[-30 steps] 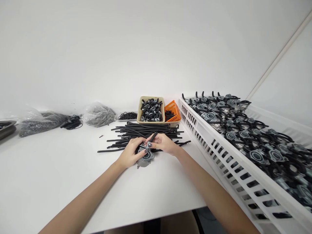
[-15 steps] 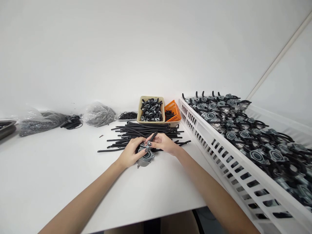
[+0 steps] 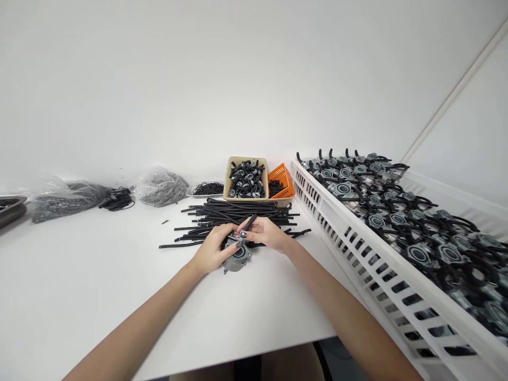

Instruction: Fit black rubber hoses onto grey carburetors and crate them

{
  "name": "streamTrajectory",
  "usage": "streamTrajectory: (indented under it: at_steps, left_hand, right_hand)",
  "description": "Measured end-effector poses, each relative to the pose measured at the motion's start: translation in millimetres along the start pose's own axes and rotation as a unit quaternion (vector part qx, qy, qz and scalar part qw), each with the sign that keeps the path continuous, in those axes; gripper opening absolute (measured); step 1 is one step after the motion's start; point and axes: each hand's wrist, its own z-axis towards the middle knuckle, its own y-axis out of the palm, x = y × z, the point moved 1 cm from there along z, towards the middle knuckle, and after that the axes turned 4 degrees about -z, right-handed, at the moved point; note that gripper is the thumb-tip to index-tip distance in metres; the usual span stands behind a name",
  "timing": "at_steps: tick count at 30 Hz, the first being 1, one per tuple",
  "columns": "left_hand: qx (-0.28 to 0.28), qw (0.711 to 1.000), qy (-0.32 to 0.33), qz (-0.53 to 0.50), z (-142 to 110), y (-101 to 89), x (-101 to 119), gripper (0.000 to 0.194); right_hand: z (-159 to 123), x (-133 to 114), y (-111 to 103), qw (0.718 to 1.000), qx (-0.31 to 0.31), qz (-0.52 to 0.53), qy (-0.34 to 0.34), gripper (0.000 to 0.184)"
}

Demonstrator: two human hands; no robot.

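The left hand (image 3: 214, 247) clasps a grey metal housing (image 3: 237, 261) on the white table (image 3: 254, 312); the right hand (image 3: 268, 233) pinches its short black tube (image 3: 251, 221). The housing looks rigid, fairly heavy, best gripped by its sides; the tube probably flexes

Housing (image 3: 241, 257) sits between left hand (image 3: 214, 247) and right hand (image 3: 268, 233), in front of tubes (image 3: 238, 207) spread on table (image 3: 246, 312). Behind tubes, left to right: tray (image 3: 192, 192), tub (image 3: 246, 199) holding fittings (image 3: 246, 178), basket (image 3: 289, 183). Left of tray: first bag (image 3: 161, 188), then cord bundle (image 3: 119, 199), second bag (image 3: 71, 201) and, at far left, pan (image 3: 12, 212). Right of basket: crate (image 3: 337, 210) filled with assemblies (image 3: 397, 218).
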Motion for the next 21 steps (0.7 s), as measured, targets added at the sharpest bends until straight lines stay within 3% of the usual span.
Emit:
streamTrajectory:
  at_steps: [21]
  left_hand:
    - [0.006,1.000,0.000,0.008,0.2,-0.8,2.0,0.044]
  right_hand:
    - [-1.6,-3.5,1.4,1.000,0.003,-0.003,0.002,0.037]
